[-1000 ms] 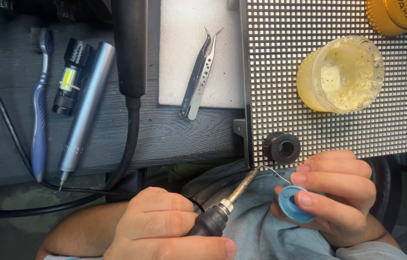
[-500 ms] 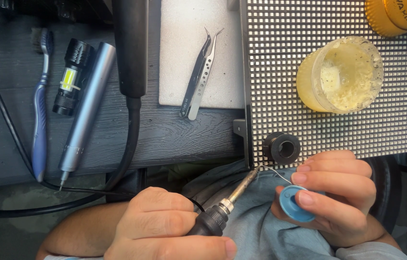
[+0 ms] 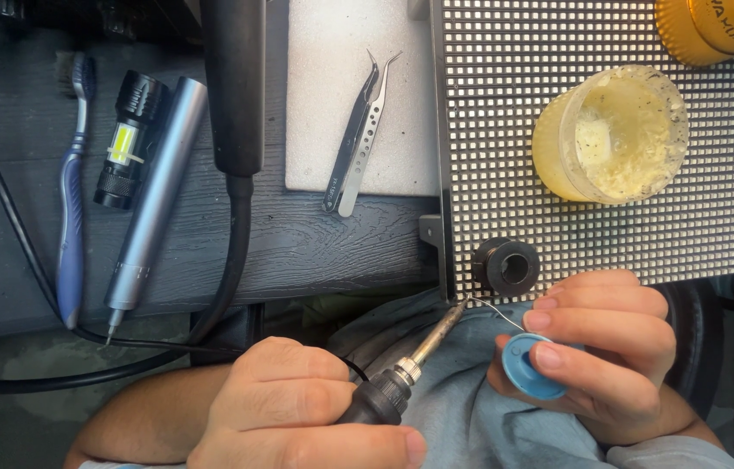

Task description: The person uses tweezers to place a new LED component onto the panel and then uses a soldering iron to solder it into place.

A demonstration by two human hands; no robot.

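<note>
While the left hand (image 3: 297, 408) grips a soldering iron (image 3: 406, 369) at the LED panel (image 3: 575, 35) edge, the right hand (image 3: 601, 356) pinches a blue solder spool (image 3: 527, 378); the dark wooden bench (image 3: 315, 243) is crowded.

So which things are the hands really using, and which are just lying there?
In use:
- soldering iron in the left hand
- blue solder spool in the right hand, its wire meeting the iron's tip
- LED grid panel, at whose edge they meet

Lying about:
- tweezers
- toothbrush
- flashlight
- silver pen tool
- yellow jar
- black ring
</note>
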